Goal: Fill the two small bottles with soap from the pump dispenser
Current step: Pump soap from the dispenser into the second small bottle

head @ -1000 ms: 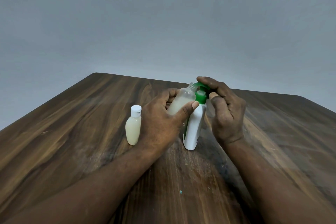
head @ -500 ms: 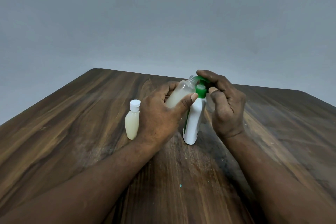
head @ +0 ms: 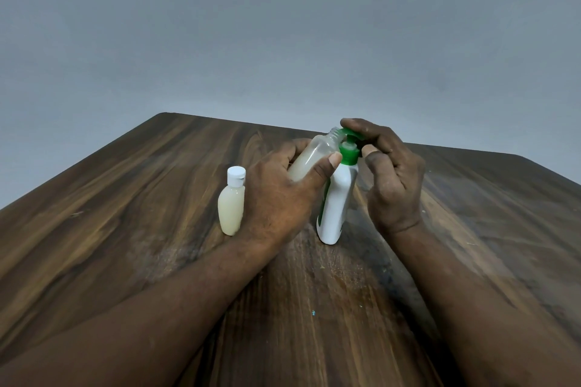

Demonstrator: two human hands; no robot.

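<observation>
A white pump dispenser (head: pixel 336 201) with a green pump head (head: pixel 351 148) stands upright near the middle of the wooden table (head: pixel 125 229). My left hand (head: pixel 283 195) grips a small uncapped clear bottle (head: pixel 314 154), tilted with its threaded mouth up against the green spout; pale soap fills its lower part. My right hand (head: pixel 390 173) curls over the pump head, fingers on top and thumb beside the collar. A second small bottle (head: pixel 232 204), capped in white and full of pale soap, stands just left of my left hand.
The dark wooden table stretches wide on both sides, its far edge against a plain grey wall (head: pixel 283 25). A few tiny specks (head: pixel 313 312) lie on the wood near me.
My hands, the open bottle and the dispenser keep the same pose. The whole scene sits slightly higher in the frame, and the pump head looks a little more raised.
</observation>
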